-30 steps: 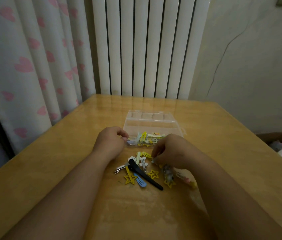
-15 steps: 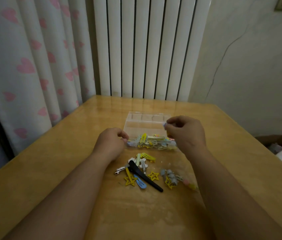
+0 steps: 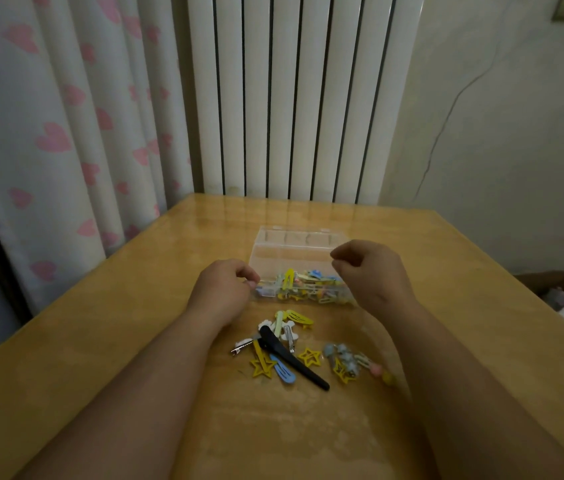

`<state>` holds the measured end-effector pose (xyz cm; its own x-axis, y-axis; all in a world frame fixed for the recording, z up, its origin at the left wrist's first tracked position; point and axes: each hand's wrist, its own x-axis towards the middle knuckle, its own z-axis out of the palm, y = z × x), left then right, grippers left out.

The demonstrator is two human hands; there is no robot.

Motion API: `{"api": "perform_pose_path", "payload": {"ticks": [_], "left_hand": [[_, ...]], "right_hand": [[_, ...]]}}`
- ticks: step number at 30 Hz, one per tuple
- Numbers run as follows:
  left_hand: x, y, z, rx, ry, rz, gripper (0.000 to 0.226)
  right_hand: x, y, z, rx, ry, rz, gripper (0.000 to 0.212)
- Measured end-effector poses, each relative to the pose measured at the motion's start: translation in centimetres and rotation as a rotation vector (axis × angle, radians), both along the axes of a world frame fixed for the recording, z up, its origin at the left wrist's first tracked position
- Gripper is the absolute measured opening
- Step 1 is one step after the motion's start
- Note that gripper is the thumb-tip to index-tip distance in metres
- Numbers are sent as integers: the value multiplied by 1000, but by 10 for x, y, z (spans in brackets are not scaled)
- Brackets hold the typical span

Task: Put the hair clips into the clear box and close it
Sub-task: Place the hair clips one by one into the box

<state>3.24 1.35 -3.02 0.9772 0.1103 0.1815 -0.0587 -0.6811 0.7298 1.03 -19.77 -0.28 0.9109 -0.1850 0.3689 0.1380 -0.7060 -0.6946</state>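
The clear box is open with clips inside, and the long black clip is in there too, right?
No. The head view shows the long black clip lying on the table in front of the clear box, which is open with clips inside.

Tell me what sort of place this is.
Probably a room in a home, perhaps a bedroom: a heart-patterned curtain, a white radiator, and a wooden table with loose hair clips beside a clear box.
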Motion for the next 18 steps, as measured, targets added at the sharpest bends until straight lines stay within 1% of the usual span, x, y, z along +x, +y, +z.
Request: {"api": "perform_pose_path", "payload": {"ticks": [3,7,9,11,13,14,15,18], "left_hand": [[1,0,1,-8,5,2,13],[-1,0,-1,8,-1,-6,12],[-1,0,-2,6,-8,-14,12],[-1,0,-2,8,-11,-16,12],[0,1,-2,4,-14,-14,12],[1,1,-2,-1,-13,-12,12],[1,0,-2,-6,-9,-10,12],[1,0,-3,3,-3,-13,13]], "right_hand": [[-12,7,-3,-70,25,71,13],[-23,19,-4,-219,168,219,12],[-26,24,-5,-236,239,277,21],[-27,30,-8,-251,318,339,37],[-29,34,-10,-209,384,402,53],[-29,35,-11,-185,410,428,56],[-29,36,-11,-185,429,446,55],[-29,37,-12,-313,436,481,46]]}}
